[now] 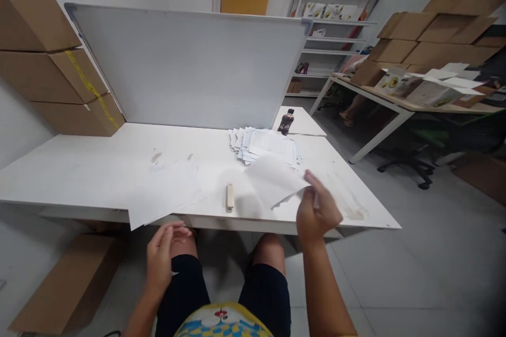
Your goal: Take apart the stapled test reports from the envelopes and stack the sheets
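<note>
My right hand [318, 210] is closed on the corner of a white sheet of paper [276, 181], tilted above the right part of the table. My left hand [164, 253] is just below the table's front edge, its fingers loosely bent and apart, with nothing visible in them. Close to it, white sheets [162, 195] lie on the table and stick out over the front edge. Between the hands stands a small beige stapler [230, 196]. Behind the held sheet is an untidy stack of papers [269, 145].
A dark drink bottle [286, 122] stands behind the papers on the white table [98, 168]. A whiteboard [190, 68] leans upright along the back. Cardboard boxes [55, 73] are stacked at the left, another box [71, 284] lies below. A second table [371, 95] stands right.
</note>
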Demonstrator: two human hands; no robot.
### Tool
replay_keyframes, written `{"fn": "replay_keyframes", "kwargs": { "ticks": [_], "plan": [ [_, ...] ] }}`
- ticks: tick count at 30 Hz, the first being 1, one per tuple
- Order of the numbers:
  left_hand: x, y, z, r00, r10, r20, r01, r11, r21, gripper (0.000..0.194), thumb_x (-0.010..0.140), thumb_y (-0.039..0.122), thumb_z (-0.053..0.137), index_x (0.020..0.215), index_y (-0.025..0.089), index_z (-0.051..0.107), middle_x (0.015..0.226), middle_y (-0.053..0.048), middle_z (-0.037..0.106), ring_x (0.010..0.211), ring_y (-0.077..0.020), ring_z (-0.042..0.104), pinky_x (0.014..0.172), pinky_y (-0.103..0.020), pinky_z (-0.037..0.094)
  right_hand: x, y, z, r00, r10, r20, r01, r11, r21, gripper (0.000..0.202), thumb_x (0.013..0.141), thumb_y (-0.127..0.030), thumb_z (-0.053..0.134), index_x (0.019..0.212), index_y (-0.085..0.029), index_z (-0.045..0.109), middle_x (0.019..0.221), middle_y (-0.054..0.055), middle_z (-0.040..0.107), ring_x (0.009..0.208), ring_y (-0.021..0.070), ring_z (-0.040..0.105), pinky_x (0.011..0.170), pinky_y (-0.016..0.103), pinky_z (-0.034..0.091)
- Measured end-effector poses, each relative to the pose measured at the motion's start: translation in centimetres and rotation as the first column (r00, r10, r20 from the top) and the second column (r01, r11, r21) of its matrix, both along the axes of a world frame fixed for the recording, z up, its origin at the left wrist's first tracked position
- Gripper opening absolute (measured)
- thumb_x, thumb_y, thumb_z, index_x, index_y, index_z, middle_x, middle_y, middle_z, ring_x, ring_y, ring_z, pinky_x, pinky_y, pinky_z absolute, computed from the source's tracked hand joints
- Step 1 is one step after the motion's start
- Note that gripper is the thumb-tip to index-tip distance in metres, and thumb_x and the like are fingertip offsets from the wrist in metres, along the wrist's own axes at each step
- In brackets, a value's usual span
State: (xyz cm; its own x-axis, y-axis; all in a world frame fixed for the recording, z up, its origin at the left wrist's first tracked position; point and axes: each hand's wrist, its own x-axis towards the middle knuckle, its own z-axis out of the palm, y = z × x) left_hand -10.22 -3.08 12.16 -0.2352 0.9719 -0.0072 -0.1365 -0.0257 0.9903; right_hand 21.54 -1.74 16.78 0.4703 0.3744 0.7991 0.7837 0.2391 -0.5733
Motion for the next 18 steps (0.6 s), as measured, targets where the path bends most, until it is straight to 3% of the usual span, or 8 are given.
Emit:
{"fn": "replay_keyframes", "kwargs": {
  "ticks": [2,4,7,10,12,14,16,18],
  "plan": [
    [-2.3,0.2,-1.1,0.987,0.158,-0.037,-0.156,0.987,0.032,0.03,0.078,0.045,0.06,0.086,0.017,0.066,0.072,-0.004,0.068,0.07,-0.0201,0.065,0.061,-0.028,0.049,2.4,3.7,0.0,0.986,-0.122,0.114,0.108,0.987,0.123,0.025,0.09,-0.025,0.044,0.1,-0.021,0.066,0.107,0.009,0.07,0.11,0.0243,0.062,0.096,0.046,0.047],
    [-4.2,0.0,-2.4,0.96,0.276,-0.054,-0.275,0.961,0.037,0.028,0.078,0.043,0.06,0.087,0.018,0.066,0.072,-0.003,0.068,0.07,-0.0186,0.065,0.06,-0.027,0.049,4.5,8.2,-1.0,0.973,-0.149,0.179,0.132,0.986,0.101,0.027,0.091,-0.025,0.04,0.097,-0.02,0.066,0.108,0.011,0.069,0.113,0.025,0.06,0.098,0.049,0.045],
    [-6.2,-0.5,-4.3,0.929,0.364,-0.062,-0.366,0.931,-0.011,0.028,0.077,0.044,0.061,0.086,0.018,0.065,0.071,-0.002,0.068,0.07,-0.018,0.065,0.06,-0.026,0.049,6.2,14.4,-4.0,0.968,-0.03,0.248,0.068,0.987,-0.145,0.035,0.091,-0.02,0.032,0.103,-0.017,0.064,0.114,0.013,0.067,0.119,0.0231,0.055,0.101,0.048,0.041],
    [-6.9,-0.6,-6.1,0.917,0.398,-0.03,-0.399,0.915,-0.068,0.032,0.074,0.046,0.062,0.086,0.017,0.065,0.071,-0.003,0.067,0.07,-0.0179,0.065,0.06,-0.026,0.05,6.1,17.7,-7.8,0.93,0.191,0.314,-0.008,0.865,-0.501,0.035,0.087,-0.014,0.033,0.103,-0.014,0.064,0.118,0.015,0.065,0.122,0.0241,0.052,0.103,0.049,0.037],
    [-6.9,-0.3,-6.9,0.909,0.417,0.007,-0.414,0.904,-0.104,0.034,0.07,0.047,0.064,0.086,0.016,0.064,0.074,-0.003,0.066,0.072,-0.0176,0.065,0.059,-0.025,0.049,5.7,17.7,-9.5,0.923,0.216,0.32,0.0,0.829,-0.56,0.035,0.088,-0.015,0.034,0.107,-0.012,0.063,0.125,0.017,0.061,0.126,0.025,0.048,0.104,0.051,0.035],
    [-6.6,0.3,-7.4,0.894,0.448,0.012,-0.441,0.885,-0.148,0.04,0.065,0.048,0.068,0.089,0.017,0.062,0.08,-0.003,0.065,0.068,-0.0153,0.062,0.052,-0.022,0.046,5.5,16.4,-9.9,0.936,0.15,0.32,0.015,0.888,-0.459,0.036,0.091,-0.018,0.032,0.114,-0.013,0.06,0.131,0.017,0.056,0.129,0.0238,0.045,0.106,0.051,0.033],
    [-6.2,1.2,-7.4,0.884,0.467,-0.02,-0.461,0.865,-0.198,0.047,0.06,0.051,0.071,0.091,0.017,0.06,0.086,-0.003,0.063,0.061,-0.0113,0.057,0.044,-0.019,0.04,5.9,14.1,-8.9,0.953,0.064,0.297,0.025,0.957,-0.288,0.036,0.094,-0.023,0.033,0.116,-0.014,0.059,0.132,0.017,0.056,0.127,0.0231,0.048,0.105,0.048,0.035],
    [-5.8,2.5,-7.0,0.895,0.446,-0.027,-0.439,0.868,-0.233,0.051,0.057,0.054,0.072,0.089,0.017,0.058,0.086,-0.002,0.06,0.056,-0.0082,0.052,0.041,-0.018,0.036,6.5,11.2,-7.2,0.971,-0.021,0.238,0.052,0.991,-0.123,0.035,0.095,-0.026,0.035,0.116,-0.014,0.06,0.129,0.017,0.058,0.123,0.0244,0.052,0.102,0.047,0.04]
  ]
}}
